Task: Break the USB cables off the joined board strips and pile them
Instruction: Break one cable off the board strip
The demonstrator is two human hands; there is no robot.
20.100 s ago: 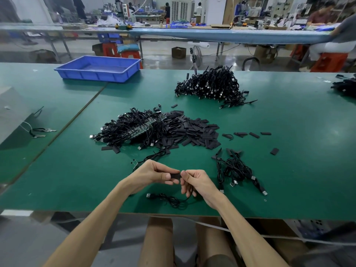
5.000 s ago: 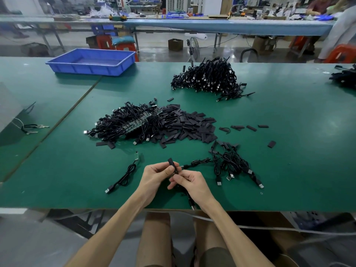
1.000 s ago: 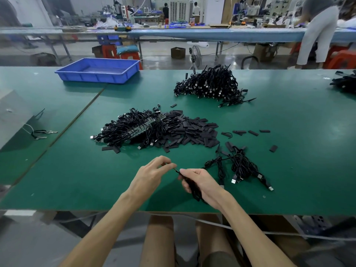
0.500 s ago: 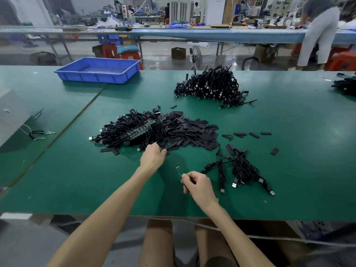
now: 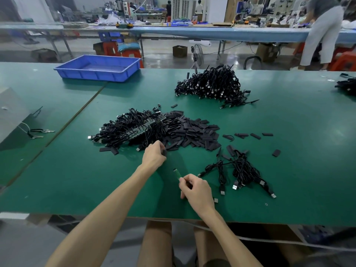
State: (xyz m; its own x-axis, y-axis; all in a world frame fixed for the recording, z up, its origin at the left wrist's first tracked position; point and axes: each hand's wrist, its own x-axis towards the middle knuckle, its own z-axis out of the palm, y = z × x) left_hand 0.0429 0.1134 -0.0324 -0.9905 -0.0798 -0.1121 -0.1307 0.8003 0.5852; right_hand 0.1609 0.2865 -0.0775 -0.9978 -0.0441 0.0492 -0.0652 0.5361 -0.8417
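A heap of black USB cables on joined green board strips lies mid-table, with a spread of flat black sleeve pieces to its right. My left hand reaches to the near edge of that spread and pinches one black sleeve piece. My right hand rests near the front edge and pinches a small green board end of a cable; the cable itself is hidden under the hand. A small pile of separated cables lies just right of it. A large cable pile sits farther back.
A blue tray stands at the back left. Loose black pieces and one more lie to the right. A grey box with keys is at the left, more cables at the far right. A person stands behind the far bench.
My left hand left the cable and reached forward to the black sleeve pieces, now pinching one. My right hand stayed near the front edge, holding the cable's board end.
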